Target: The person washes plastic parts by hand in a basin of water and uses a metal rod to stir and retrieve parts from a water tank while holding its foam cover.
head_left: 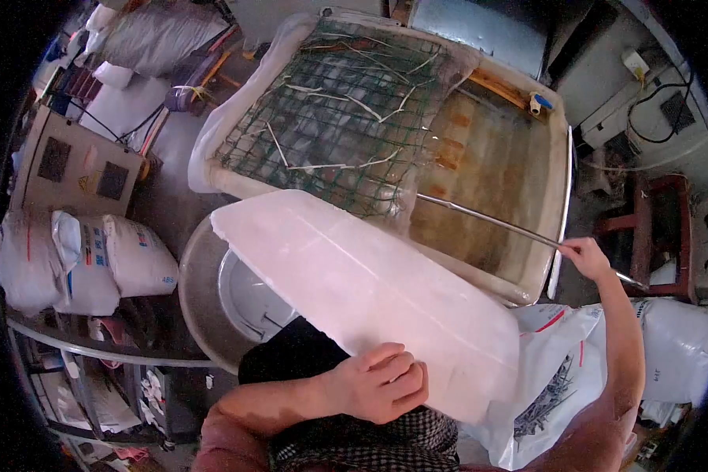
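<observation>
My left hand [381, 383] is closed, its fingers curled at the near edge of a large pale, flat board [370, 283]. The board lies at a slant across the space before me. My right hand [584, 257] is wrapped round a thin metal rod [492, 219]. One end of the rod reaches over the tub to the edge of a green net [322, 118]; the other sticks out to the right past my hand. Whether the rod's far tip touches the net I cannot tell. Under the net and beside it, a cream tub [558, 197] holds murky brownish water [495, 173].
A round basin [200, 315] with a white bucket [248, 291] inside stands partly under the board. To the right, an open white sack [480, 429] contains dark strips [544, 393]. Full sacks [134, 256] sit at left. A blue-handled valve [538, 102] is at the tub's back corner.
</observation>
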Available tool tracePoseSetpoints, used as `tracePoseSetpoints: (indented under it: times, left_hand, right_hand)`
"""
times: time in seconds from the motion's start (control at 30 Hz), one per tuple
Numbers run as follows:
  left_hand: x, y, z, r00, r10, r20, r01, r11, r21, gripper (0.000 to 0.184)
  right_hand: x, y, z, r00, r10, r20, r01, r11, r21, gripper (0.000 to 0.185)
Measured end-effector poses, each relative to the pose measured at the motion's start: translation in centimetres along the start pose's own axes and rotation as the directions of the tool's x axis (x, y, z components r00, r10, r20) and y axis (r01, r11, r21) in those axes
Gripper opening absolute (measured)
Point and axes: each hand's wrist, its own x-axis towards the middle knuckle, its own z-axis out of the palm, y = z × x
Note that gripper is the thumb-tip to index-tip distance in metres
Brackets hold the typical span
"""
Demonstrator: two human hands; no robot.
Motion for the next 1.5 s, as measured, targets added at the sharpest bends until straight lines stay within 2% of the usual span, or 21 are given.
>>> tracePoseSetpoints:
  times: [0.17, 0.2, 0.27, 0.33, 0.43, 0.53, 0.57, 0.63, 0.77, 0.9, 0.93, 1.0, 1.13, 1.23, 1.3, 1.37, 1.5]
  left_hand:
    - [0.1, 0.1, 0.3, 0.999, 0.03, -0.019, -0.03, 0.999, 0.02, 0.008]
    - [0.2, 0.1, 0.6, 0.999, 0.032, -0.039, -0.031, 0.999, 0.023, 0.012]
    - [0.3, 0.3, 0.7, 0.999, 0.025, -0.023, -0.025, 1.0, 0.006, 0.013]
    - [0.3, 0.2, 1.1, 0.996, 0.017, -0.085, -0.015, 1.0, 0.025, 0.013]
    - [0.3, 0.3, 1.1, 0.997, 0.012, -0.077, -0.009, 0.999, 0.04, 0.007]
    - [0.5, 0.1, 1.1, 0.997, 0.002, -0.078, 0.001, 0.999, 0.037, 0.008]
    - [0.6, 0.0, 1.1, 0.997, -0.006, -0.078, 0.009, 0.999, 0.033, 0.013]
    - [0.7, -0.1, 1.4, 0.995, -0.017, -0.094, 0.019, 1.0, 0.017, 0.013]
    - [0.8, -0.2, 1.9, 0.992, -0.031, -0.126, 0.031, 1.0, -0.002, 0.013]
    - [0.8, -0.2, 1.6, 0.989, -0.035, -0.142, 0.034, 0.999, -0.008, 0.012]
    - [0.7, -0.1, 1.7, 0.989, -0.027, -0.146, 0.027, 1.0, -0.002, 0.005]
    - [0.6, 0.0, 1.7, 0.987, -0.019, -0.161, 0.02, 1.0, 0.004, 0.004]
    - [0.6, 0.3, 1.7, 0.993, 0.005, -0.114, -0.003, 1.0, 0.022, 0.004]
    - [0.8, 0.4, 1.7, 0.993, 0.013, -0.114, -0.007, 0.999, 0.045, 0.005]
    - [0.8, 0.1, 1.3, 0.992, 0.012, -0.124, -0.006, 0.999, 0.052, 0.006]
    - [0.6, 0.0, 1.2, 0.997, -0.008, -0.081, 0.013, 0.999, 0.053, 0.007]
    - [0.5, -0.1, 1.6, 0.995, -0.021, -0.093, 0.022, 1.0, 0.007, 0.007]
  right_hand:
    - [-3.3, 1.6, 0.4, 0.994, -0.01, -0.11, 0.016, 0.999, 0.049, 0.027]
    - [-3.4, 1.7, 0.8, 0.989, -0.029, -0.145, 0.038, 0.997, 0.061, 0.026]
    - [-2.7, 0.9, 1.6, 0.991, -0.009, -0.132, 0.023, 0.995, 0.1, 0.027]
    - [-0.9, 0.5, 2.5, 0.999, -0.018, -0.044, 0.021, 0.997, 0.079, 0.029]
    - [1.7, -2.7, 3.6, 0.996, -0.083, -0.033, 0.085, 0.993, 0.08, 0.03]
    - [4.2, -5.1, 4.8, 0.993, -0.103, -0.065, 0.109, 0.989, 0.096, 0.031]
    - [5.1, -5.7, 5.1, 0.992, -0.105, -0.064, 0.111, 0.989, 0.095, 0.031]
    - [6.3, -6.6, 5.8, 0.981, -0.187, -0.06, 0.189, 0.981, 0.037, 0.033]
    - [6.0, -7.2, 5.8, 0.989, -0.134, -0.056, 0.138, 0.988, 0.076, 0.034]
    - [1.4, -5.7, 1.3, 1.0, 0.009, -0.027, -0.007, 0.998, 0.069, 0.031]
    - [0.4, -4.5, 0.6, 0.999, 0.006, -0.033, -0.004, 0.998, 0.059, 0.031]
    - [-1.6, -2.3, -0.6, 0.995, 0.045, -0.094, -0.039, 0.998, 0.055, 0.029]
    - [-2.8, -0.9, 0.0, 0.986, 0.041, -0.162, -0.029, 0.997, 0.078, 0.029]
    - [0.9, 0.4, 3.1, 0.976, -0.019, -0.215, 0.038, 0.996, 0.083, 0.03]
    - [2.6, -2.6, 3.8, 0.991, 0.047, -0.123, -0.018, 0.973, 0.231, 0.031]
    - [5.8, -3.9, 5.6, 0.988, -0.039, -0.147, 0.051, 0.996, 0.076, 0.031]
    - [6.9, -9.9, 4.8, 0.989, 0.003, -0.15, 0.0, 1.0, 0.026, 0.031]
